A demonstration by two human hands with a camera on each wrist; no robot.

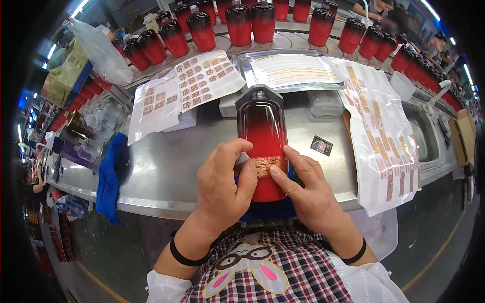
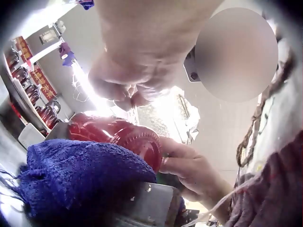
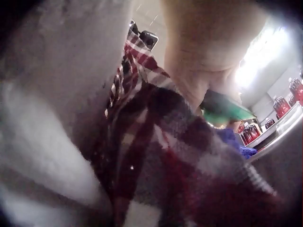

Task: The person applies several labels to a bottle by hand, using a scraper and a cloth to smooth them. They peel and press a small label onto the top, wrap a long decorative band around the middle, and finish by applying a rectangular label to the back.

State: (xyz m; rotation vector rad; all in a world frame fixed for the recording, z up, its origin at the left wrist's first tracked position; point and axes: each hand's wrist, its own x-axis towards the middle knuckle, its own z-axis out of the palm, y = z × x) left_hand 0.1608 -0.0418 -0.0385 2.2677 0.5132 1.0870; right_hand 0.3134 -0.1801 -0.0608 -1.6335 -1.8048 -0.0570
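Note:
A glossy bottle (image 1: 261, 123), black at the neck and fading to red, lies tilted with its neck away from me. A gold patterned label (image 1: 263, 165) crosses its lower part. My left hand (image 1: 222, 177) curls in from the left, thumb and fingertips pinching at the label's left edge. In the left wrist view those fingertips come together just above the red bottle (image 2: 142, 142). My right hand (image 1: 310, 189) lies along the other side, thumb pressing the label and forefinger against the bottle. A flat green piece (image 3: 229, 111) shows under its curled fingers, partly hidden.
A blue cloth (image 2: 85, 175) lies beneath the bottle. Label sheets (image 1: 202, 81) stand at the left, and a long sheet (image 1: 381, 126) hangs at the right. Behind are a metal tray (image 1: 247, 63) and rows of similar bottles (image 1: 237, 22). A small dark card (image 1: 321, 145) lies on the steel table.

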